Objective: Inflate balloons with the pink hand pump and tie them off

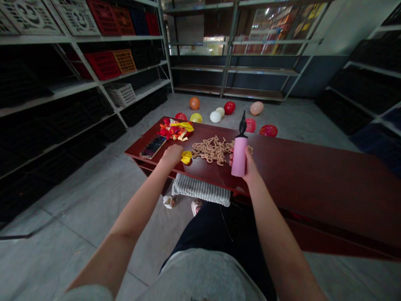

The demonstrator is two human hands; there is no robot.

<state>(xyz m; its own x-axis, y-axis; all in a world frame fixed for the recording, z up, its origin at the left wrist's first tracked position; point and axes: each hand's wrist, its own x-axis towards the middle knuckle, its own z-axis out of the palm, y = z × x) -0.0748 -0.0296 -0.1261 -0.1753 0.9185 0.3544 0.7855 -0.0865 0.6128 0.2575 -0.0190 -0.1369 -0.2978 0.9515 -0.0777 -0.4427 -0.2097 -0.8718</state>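
My right hand (249, 166) is wrapped round a pink balloon pump (239, 156) with a black nozzle pointing up, above the front part of the dark red table (300, 171). Over the left part of the table my left hand (173, 154) is closed on a limp yellow balloon (186, 157), which sticks out to the right of the fingers. Between the hands lies a loose heap of tan, curly strands (213, 149); I cannot tell what they are. Behind my left hand is a pile of uninflated red, yellow and orange balloons (176, 128).
A phone (154, 146) lies near the table's left end. Several inflated balloons, among them a white balloon (215, 116), rest on the floor beyond. Shelves with crates (102, 65) line the left wall. A grey striped cushion (200, 189) is under the front edge.
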